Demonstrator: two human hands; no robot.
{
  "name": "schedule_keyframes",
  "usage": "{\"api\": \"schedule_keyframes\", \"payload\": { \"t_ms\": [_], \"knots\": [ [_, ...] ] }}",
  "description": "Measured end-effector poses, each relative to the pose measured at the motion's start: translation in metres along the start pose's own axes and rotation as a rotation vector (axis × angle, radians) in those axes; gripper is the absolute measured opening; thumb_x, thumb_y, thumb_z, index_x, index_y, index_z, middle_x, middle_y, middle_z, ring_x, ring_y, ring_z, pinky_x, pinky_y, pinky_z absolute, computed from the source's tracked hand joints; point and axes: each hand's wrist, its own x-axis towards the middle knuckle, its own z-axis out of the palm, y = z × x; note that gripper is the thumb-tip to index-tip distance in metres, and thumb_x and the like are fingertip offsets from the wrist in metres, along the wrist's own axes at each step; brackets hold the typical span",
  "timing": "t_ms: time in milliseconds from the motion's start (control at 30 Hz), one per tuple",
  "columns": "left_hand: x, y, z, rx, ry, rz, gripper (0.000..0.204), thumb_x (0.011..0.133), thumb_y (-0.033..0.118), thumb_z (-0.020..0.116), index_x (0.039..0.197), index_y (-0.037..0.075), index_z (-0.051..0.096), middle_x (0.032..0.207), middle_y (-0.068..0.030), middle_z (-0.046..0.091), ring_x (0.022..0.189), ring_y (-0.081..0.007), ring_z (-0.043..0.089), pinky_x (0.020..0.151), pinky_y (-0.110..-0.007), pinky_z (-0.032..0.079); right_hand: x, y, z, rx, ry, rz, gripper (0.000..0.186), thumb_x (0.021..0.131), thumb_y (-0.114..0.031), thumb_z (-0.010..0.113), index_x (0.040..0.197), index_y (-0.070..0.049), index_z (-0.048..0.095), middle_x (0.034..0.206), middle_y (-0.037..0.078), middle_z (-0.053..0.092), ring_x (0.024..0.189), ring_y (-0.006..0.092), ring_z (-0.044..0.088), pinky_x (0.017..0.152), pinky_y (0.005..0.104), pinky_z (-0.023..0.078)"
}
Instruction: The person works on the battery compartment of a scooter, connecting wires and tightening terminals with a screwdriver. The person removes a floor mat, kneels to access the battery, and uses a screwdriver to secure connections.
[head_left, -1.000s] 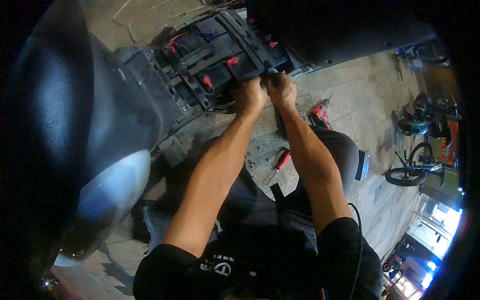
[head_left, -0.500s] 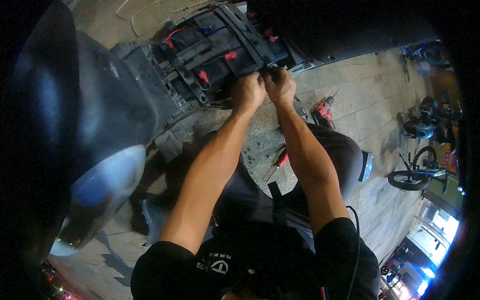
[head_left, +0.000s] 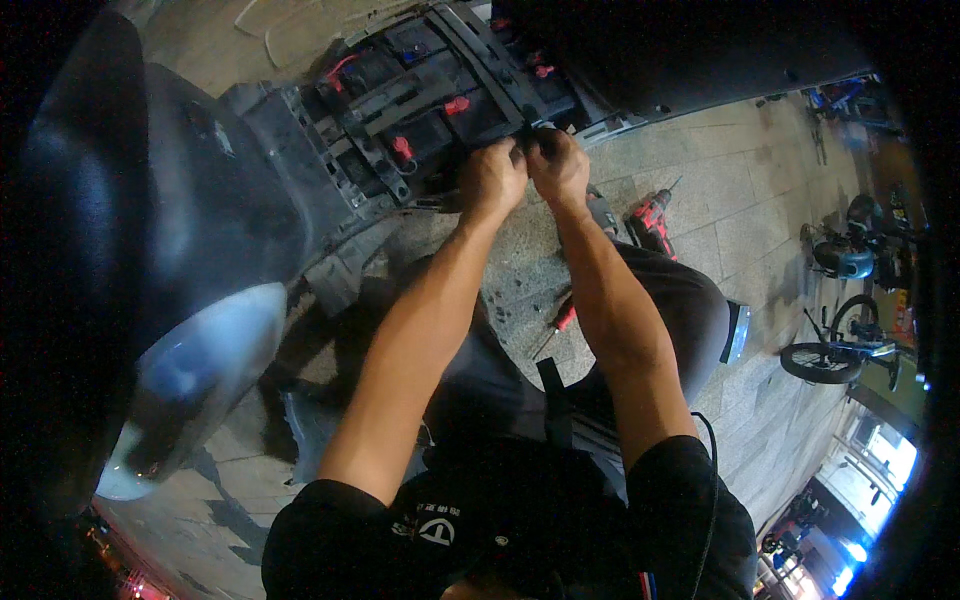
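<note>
Side by side, my left hand (head_left: 492,182) and my right hand (head_left: 561,172) work at the near edge of an opened scooter's battery bay. Both have bent, closed fingers almost meeting; whatever is pinched between them is dark and cannot be made out. Just beyond them lie black batteries (head_left: 432,138) with red terminal covers (head_left: 457,105). A dark metal bracket (head_left: 488,68) crosses over the batteries, its near end close to my right fingertips. A red wire (head_left: 341,72) runs at the bay's far left.
On the paved floor, a red and black cordless drill (head_left: 653,222) lies right of my right wrist. A red-handled screwdriver (head_left: 563,319) and several small dark bits (head_left: 503,309) lie between my forearms. The scooter's dark body panel (head_left: 215,190) fills the left. A bicycle (head_left: 822,361) stands far right.
The view has shifted slightly. Both hands stay at the same spot on the bay's edge, fingers still closed, with only small finger movement.
</note>
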Motion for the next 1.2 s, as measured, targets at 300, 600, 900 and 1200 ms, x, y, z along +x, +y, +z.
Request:
{"api": "schedule_keyframes", "payload": {
  "t_ms": [300,600,900,1200],
  "knots": [
    [0.016,0.025,-0.041,0.043,0.111,0.349,0.028,0.088,0.018,0.059,0.113,0.009,0.066,0.089,-0.0212,0.068,0.075,-0.0385,0.066,0.067,-0.044,0.053,0.001,0.015,-0.011,0.049,-0.108,0.018,0.018,0.079,-0.019,0.068,0.085,-0.002,0.065,0.081,0.021,0.064,0.076,0.0409,0.063,0.068,0.0448,0.050],
    [0.056,0.008,-0.047,0.485,-0.091,0.394,0.032,0.084,0.024,0.061,0.116,0.020,0.066,0.079,-0.0147,0.069,0.071,-0.0347,0.067,0.063,-0.048,0.054,0.005,-0.003,-0.012,-0.043,-0.196,0.061,0.019,0.079,-0.017,0.067,0.093,-0.004,0.068,0.090,0.019,0.067,0.086,0.0349,0.066,0.075,0.0392,0.052],
    [0.056,0.006,-0.050,0.400,-0.071,0.446,0.033,0.083,0.027,0.063,0.115,0.021,0.067,0.079,-0.0140,0.069,0.068,-0.0344,0.067,0.059,-0.046,0.053,0.002,-0.001,-0.011,-0.035,-0.114,0.025,0.018,0.079,-0.015,0.067,0.092,-0.002,0.067,0.087,0.018,0.063,0.079,0.0367,0.063,0.071,0.0407,0.051],
    [0.057,-0.001,-0.043,0.358,0.017,0.509,0.031,0.084,0.028,0.063,0.115,0.021,0.067,0.080,-0.0137,0.069,0.067,-0.0351,0.066,0.058,-0.046,0.053,0.003,0.003,-0.012,-0.047,-0.076,-0.016,0.022,0.077,-0.019,0.069,0.088,0.000,0.065,0.081,0.018,0.062,0.074,0.0364,0.062,0.068,0.0408,0.050]
  ]
}}
